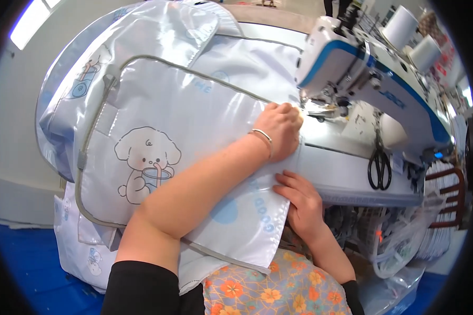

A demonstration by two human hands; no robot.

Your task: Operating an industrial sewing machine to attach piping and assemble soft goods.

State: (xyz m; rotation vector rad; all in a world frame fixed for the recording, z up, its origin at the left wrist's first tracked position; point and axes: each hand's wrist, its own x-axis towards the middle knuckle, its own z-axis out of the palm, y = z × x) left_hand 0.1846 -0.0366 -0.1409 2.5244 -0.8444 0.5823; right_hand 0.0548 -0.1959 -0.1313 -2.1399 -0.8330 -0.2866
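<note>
A large pale, shiny fabric panel [157,100] with grey binding and a printed cartoon puppy lies across my lap and the sewing machine's table. Its right edge runs up beside the sewing machine [376,79]. My left hand [279,130], with a bracelet at the wrist, is closed on that edge, knuckles up, just in front of the presser foot [320,109]. Lower along the same edge, my right hand [302,205] grips the fabric, fingers on top; its thumb is hidden. The needle is too small to make out.
More of the pale fabric [136,31] is heaped at the far left. Black-handled scissors [379,168] lie on the table [347,181] right of my hands. White thread cones [400,25] stand behind the machine. A white basket [391,247] with plastic bags is below right.
</note>
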